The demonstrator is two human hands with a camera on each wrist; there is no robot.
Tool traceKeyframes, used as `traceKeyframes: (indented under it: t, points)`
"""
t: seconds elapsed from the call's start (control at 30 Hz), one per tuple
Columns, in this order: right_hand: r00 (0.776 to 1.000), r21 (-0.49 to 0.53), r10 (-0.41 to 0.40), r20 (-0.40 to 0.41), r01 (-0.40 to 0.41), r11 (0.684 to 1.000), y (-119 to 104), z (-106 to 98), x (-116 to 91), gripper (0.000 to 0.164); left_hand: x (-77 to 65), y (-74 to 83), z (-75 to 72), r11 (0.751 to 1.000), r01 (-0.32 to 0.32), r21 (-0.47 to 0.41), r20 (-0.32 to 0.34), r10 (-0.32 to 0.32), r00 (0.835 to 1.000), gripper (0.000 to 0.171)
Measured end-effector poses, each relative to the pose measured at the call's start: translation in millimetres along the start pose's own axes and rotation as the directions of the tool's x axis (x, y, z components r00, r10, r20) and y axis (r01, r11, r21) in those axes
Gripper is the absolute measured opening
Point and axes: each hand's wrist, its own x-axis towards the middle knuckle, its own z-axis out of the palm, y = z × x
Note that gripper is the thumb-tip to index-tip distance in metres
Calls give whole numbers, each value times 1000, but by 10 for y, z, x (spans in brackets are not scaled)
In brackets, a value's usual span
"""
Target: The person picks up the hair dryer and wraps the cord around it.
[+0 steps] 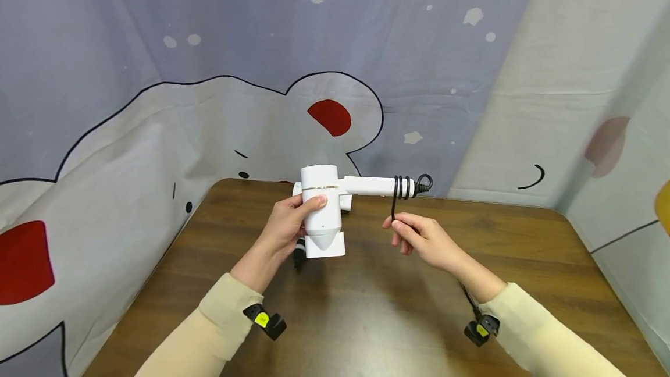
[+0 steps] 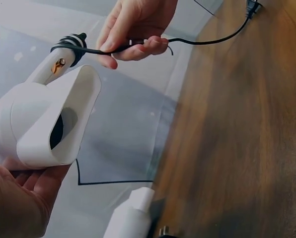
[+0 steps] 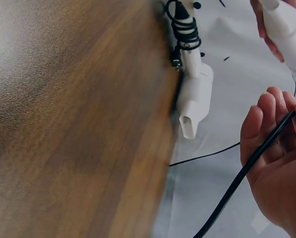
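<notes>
My left hand grips the barrel of a white hair dryer, held up above the table with its handle pointing right. A flat white nozzle on the dryer faces the left wrist camera. Several turns of black cord circle the end of the handle. Below the handle, my right hand pinches the cord between thumb and fingers, drawing it fairly straight. From there the cord runs on past the hand, with a plug at the top of the left wrist view.
Behind the held dryer, a second white hair dryer lies at the table's far side, a black cord wound round its handle. The brown wooden table ends against a printed curtain at the back and sides.
</notes>
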Motion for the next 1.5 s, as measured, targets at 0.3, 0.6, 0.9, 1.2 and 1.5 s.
traceKeyframes:
  t: [0.3, 0.6, 0.9, 1.2, 1.5]
  points:
    - [978, 185, 163, 128, -185, 965, 207, -120, -19, 30, -36, -12, 26, 1000, 28, 12, 27, -29, 999, 46]
    - [943, 262, 287, 170, -324, 909, 339, -315, 44, 36, -60, -60, 42, 999, 35, 15, 91, -37, 995, 42]
    - [934, 279, 282, 221, -338, 899, 355, -567, 136, 24, -90, -83, 12, 998, 18, 63, 180, -29, 983, 38]
    - [915, 136, 257, 313, -311, 941, 293, -848, 247, 18, -112, -120, -33, 991, -18, 135, 249, -16, 968, 36]
    - [888, -89, 338, 311, -327, 941, -16, -966, 512, 32, -114, -137, -37, 979, -29, 202, 268, -27, 963, 32]
